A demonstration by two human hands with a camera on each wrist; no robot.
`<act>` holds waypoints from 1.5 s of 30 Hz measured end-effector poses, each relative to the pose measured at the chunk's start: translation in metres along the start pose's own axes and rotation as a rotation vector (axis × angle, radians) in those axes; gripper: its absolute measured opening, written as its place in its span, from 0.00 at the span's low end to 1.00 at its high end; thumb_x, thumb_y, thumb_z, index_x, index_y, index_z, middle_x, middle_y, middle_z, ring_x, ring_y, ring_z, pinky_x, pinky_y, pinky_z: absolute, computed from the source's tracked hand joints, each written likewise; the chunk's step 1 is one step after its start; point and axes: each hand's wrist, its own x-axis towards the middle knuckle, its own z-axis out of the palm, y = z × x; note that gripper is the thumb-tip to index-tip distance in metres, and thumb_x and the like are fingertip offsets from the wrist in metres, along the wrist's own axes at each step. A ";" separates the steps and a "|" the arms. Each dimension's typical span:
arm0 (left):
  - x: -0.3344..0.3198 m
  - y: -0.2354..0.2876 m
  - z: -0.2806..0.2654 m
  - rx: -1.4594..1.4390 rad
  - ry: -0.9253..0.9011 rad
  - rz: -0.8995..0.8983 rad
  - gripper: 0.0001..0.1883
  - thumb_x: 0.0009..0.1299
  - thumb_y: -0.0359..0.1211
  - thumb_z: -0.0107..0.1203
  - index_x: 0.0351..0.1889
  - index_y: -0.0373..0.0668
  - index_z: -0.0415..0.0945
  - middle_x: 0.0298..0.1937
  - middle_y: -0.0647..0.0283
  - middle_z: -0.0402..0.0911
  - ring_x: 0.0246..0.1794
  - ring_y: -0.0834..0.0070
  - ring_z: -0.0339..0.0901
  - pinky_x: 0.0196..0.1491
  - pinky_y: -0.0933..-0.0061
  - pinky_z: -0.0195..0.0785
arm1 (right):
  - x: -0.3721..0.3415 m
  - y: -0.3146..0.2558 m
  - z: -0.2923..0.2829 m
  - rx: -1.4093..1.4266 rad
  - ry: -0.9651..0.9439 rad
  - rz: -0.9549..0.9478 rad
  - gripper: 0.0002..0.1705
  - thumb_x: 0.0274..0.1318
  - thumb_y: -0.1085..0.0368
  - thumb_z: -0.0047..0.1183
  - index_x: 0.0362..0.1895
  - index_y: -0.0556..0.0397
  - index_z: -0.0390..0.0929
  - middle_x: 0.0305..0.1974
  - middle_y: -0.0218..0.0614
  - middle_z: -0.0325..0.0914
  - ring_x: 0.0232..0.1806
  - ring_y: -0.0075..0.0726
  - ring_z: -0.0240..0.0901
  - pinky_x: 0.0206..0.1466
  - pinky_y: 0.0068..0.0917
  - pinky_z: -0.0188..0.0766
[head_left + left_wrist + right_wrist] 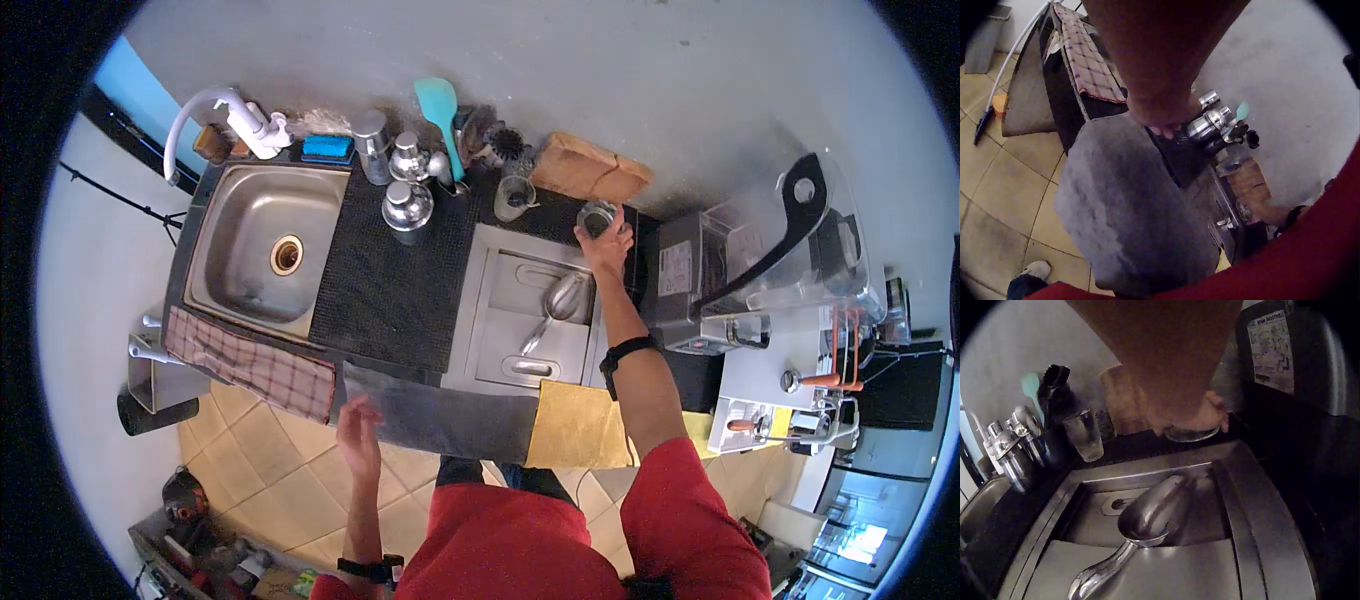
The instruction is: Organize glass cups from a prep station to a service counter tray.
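Behind the steel well, near the wall, my right hand grips a clear glass with the fingers curled round its side. In the right wrist view the glass shows below the palm, mostly covered by the hand. A metal ice scoop lies in the recessed steel well in front of that hand. Another clear glass stands to its left on the black mat. My left hand hangs loosely at the counter's front edge, beside the grey cloth, holding nothing.
Metal shakers and a teal spatula stand at the back. A wooden board leans on the wall. The blender machine is close on the right; a sink with a white tap is left.
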 end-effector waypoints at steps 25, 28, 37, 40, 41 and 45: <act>0.044 0.090 0.120 0.150 -0.551 0.432 0.40 0.61 0.33 0.70 0.72 0.40 0.65 0.66 0.50 0.72 0.65 0.57 0.72 0.62 0.60 0.70 | -0.207 -0.035 -0.181 0.680 -0.318 -0.187 0.68 0.38 0.57 0.78 0.78 0.43 0.43 0.61 0.41 0.61 0.64 0.43 0.60 0.66 0.42 0.60; 0.035 0.115 0.158 0.177 -0.843 0.542 0.48 0.58 0.39 0.73 0.74 0.39 0.59 0.73 0.49 0.63 0.72 0.53 0.64 0.70 0.55 0.61 | -0.263 -0.031 -0.205 0.713 -0.387 -0.141 0.69 0.38 0.57 0.78 0.79 0.43 0.41 0.63 0.40 0.60 0.64 0.42 0.59 0.66 0.43 0.61; -0.052 0.086 0.207 -0.107 -1.289 0.441 0.60 0.53 0.50 0.77 0.76 0.37 0.49 0.71 0.43 0.61 0.71 0.46 0.63 0.70 0.48 0.59 | -0.371 0.000 -0.257 0.915 -0.214 0.225 0.68 0.42 0.57 0.77 0.80 0.40 0.41 0.63 0.42 0.58 0.65 0.44 0.58 0.66 0.41 0.62; -0.075 0.086 0.219 -0.122 -1.494 0.456 0.62 0.50 0.52 0.77 0.76 0.37 0.50 0.70 0.43 0.61 0.70 0.46 0.63 0.69 0.48 0.60 | -0.412 0.021 -0.265 0.946 -0.187 0.311 0.65 0.46 0.57 0.75 0.81 0.35 0.41 0.63 0.43 0.58 0.66 0.45 0.57 0.65 0.40 0.64; -0.086 0.092 0.224 -0.119 -1.585 0.489 0.63 0.49 0.53 0.78 0.75 0.37 0.50 0.70 0.43 0.61 0.70 0.46 0.63 0.69 0.48 0.60 | -0.428 0.029 -0.272 0.952 -0.138 0.319 0.65 0.46 0.57 0.75 0.81 0.35 0.41 0.63 0.43 0.58 0.66 0.45 0.57 0.65 0.40 0.64; -0.138 0.109 0.237 -0.075 -1.861 0.673 0.63 0.47 0.50 0.80 0.75 0.38 0.50 0.69 0.42 0.61 0.69 0.45 0.63 0.68 0.48 0.62 | -0.495 0.053 -0.302 0.973 -0.013 0.412 0.61 0.50 0.54 0.72 0.81 0.37 0.43 0.67 0.44 0.56 0.69 0.47 0.55 0.66 0.43 0.66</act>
